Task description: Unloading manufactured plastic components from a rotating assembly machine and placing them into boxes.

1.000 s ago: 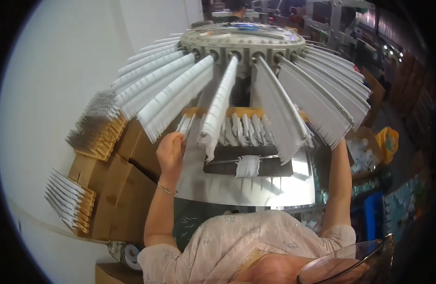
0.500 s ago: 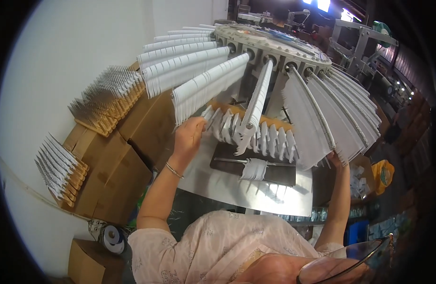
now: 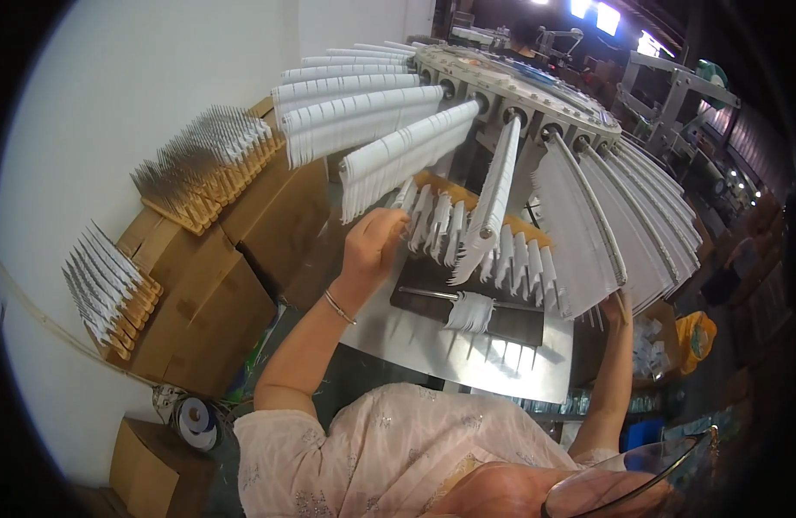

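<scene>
My left hand [image 3: 374, 246] is closed on the left end of a long wooden rack [image 3: 501, 217] that carries a row of white sleeves on pins. The rack lies tilted under a big round machine [image 3: 536, 86], whose radial arms hang full of white sleeves. My right hand [image 3: 619, 306] reaches up by the rack's right end; hanging white sleeves hide most of it. Below the rack, a dark plate [image 3: 519, 321] on a metal table [image 3: 467, 358] carries a thin rod with a small white bundle [image 3: 469, 312] on it.
To my left, stacked cardboard boxes [image 3: 216, 285] bear wooden racks of bare metal pins [image 3: 208, 164], with another pin rack [image 3: 108, 289] lower down. A tape roll [image 3: 195, 420] lies on the floor. Metal frames and lamps stand at the back right.
The view has swung and tilted, so the machine now sits to the upper right. Both hands stay at the ends of the wooden rack.
</scene>
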{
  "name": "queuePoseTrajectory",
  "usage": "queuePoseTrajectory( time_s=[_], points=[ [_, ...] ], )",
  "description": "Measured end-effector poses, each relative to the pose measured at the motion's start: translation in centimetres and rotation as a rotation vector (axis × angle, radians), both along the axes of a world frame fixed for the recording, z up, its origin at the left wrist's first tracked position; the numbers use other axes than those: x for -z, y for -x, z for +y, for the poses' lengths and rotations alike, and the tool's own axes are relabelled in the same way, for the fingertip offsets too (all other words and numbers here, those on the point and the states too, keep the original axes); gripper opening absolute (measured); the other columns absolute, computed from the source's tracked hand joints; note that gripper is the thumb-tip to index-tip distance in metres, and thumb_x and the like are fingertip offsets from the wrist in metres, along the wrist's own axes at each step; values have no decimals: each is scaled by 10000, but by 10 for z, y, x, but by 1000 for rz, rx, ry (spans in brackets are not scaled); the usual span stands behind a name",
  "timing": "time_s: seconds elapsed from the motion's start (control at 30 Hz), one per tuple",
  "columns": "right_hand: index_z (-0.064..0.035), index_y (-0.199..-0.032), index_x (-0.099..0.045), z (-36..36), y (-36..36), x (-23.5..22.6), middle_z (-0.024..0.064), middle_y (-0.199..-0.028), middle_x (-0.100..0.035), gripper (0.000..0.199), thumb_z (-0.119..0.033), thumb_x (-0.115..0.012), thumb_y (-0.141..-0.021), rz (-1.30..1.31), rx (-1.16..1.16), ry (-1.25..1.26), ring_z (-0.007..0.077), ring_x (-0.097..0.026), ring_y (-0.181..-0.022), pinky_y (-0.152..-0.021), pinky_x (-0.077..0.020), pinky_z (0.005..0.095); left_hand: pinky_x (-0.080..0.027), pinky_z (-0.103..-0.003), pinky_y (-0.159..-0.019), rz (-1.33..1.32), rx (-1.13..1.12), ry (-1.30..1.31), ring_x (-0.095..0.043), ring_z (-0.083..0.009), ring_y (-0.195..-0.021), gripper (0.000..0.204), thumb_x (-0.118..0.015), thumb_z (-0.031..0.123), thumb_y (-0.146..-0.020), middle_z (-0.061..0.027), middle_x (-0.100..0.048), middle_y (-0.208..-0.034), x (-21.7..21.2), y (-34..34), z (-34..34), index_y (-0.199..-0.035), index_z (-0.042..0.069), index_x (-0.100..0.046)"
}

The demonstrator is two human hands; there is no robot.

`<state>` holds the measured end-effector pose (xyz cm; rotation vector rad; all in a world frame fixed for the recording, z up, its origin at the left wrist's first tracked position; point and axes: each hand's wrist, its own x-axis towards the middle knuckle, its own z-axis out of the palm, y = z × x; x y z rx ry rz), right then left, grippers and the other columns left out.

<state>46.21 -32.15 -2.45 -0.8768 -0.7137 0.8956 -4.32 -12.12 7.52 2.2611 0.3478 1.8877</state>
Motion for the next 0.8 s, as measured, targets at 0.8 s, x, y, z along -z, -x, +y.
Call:
queuePoseTrajectory(
  time_s=[0.8],
  points=[
    [-54, -810, -543, -14, 42, 65, 4, -728, -530, 108, -157, -537, -778, -266, 655, 135, 128, -494, -570, -583, -422, 280, -428, -329, -659, 442, -93, 454, -524, -294, -730, 129, -529, -7, -726, -123, -536, -817, 90, 24, -34, -854, 9, -532]
  ],
)
